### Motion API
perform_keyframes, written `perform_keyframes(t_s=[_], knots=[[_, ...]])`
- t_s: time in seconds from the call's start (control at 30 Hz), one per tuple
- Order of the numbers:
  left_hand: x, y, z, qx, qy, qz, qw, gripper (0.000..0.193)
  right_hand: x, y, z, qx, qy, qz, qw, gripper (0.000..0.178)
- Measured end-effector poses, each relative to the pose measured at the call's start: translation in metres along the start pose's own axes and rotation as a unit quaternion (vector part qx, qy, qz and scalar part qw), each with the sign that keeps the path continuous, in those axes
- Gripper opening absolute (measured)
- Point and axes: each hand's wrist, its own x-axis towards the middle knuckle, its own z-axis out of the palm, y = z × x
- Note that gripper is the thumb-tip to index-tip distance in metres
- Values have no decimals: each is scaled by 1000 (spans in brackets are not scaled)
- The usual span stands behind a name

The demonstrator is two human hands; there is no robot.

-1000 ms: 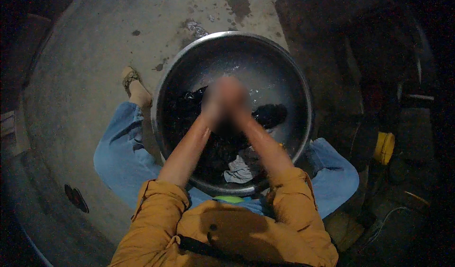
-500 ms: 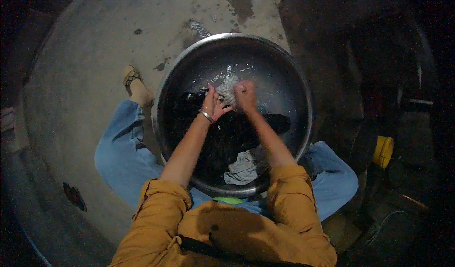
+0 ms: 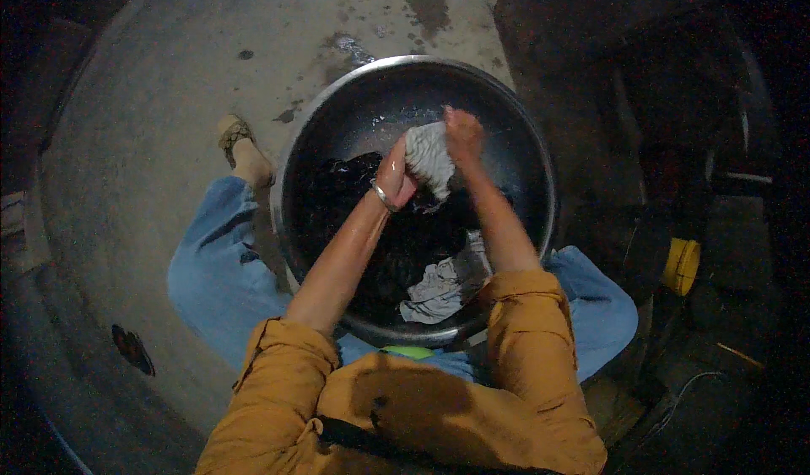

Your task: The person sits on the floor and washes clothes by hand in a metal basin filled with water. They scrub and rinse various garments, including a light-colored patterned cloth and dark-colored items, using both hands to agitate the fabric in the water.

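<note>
From the head camera there are two hands, and both work over one big round metal basin [image 3: 540, 222]. The left hand [image 3: 395, 178] has its fingers closed on one pale grey cloth [image 3: 429, 159]. The right hand [image 3: 462, 134] has its fingers closed on the same cloth from the other side. The cloth is bunched up between the two hands, lifted a little above the middle of the basin. There is one thin metal bangle [image 3: 383, 197] on the left wrist.

Inside the basin lies one heap of dark wet clothes [image 3: 371, 222] (it is too dark to count them one by one). One more light grey cloth [image 3: 439, 285] lies at the near side of the basin, close to the person's body. The basin sits between the person's knees, which are in blue trousers [image 3: 215, 264]. The sleeves [image 3: 527, 323] are mustard yellow. One foot in a sandal [image 3: 236, 137] rests just left of the basin.

The floor [image 3: 169, 95] is grey concrete with a few dark wet spots beyond the basin. The room is dim, and the right side is almost black. One small yellow thing [image 3: 682, 266] sits there, well apart from the basin; I cannot tell what it is.
</note>
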Motion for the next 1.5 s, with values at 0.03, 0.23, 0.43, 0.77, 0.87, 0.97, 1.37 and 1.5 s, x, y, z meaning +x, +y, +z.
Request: perform_keyframes(t_s=[0.03, 0.23, 0.43, 0.77, 0.87, 0.97, 1.37, 1.5], knots=[[4, 3, -13, -13, -3, -15, 1000, 45, -2, 18, -4, 7, -1, 22, 1000, 24], [8, -10, -102, 87, 151, 7, 985, 10, -60, 8, -21, -105, -35, 57, 992, 34], [10, -12, -83, 174, 121, 29, 977, 20, -106, -30, 25, 81, -33, -73, 993, 25], [1, 12, -57, 472, 196, 260, 819, 61, -58, -24, -16, 468, -93, 182, 859, 24], [9, 15, -64, 395, 145, 269, 866, 74, -54, -21, -35, 401, -187, 152, 884, 24], [11, 35, -65, 412, 84, 236, 876, 68, -51, -10, -50, 383, -218, 140, 887, 26], [38, 50, -133, 376, 189, 84, 903, 68, -38, 118, 3, 93, -97, 283, 950, 54], [15, 29, -70, 462, 181, 35, 868, 72, -65, 91, 64, 121, 24, 322, 939, 67]])
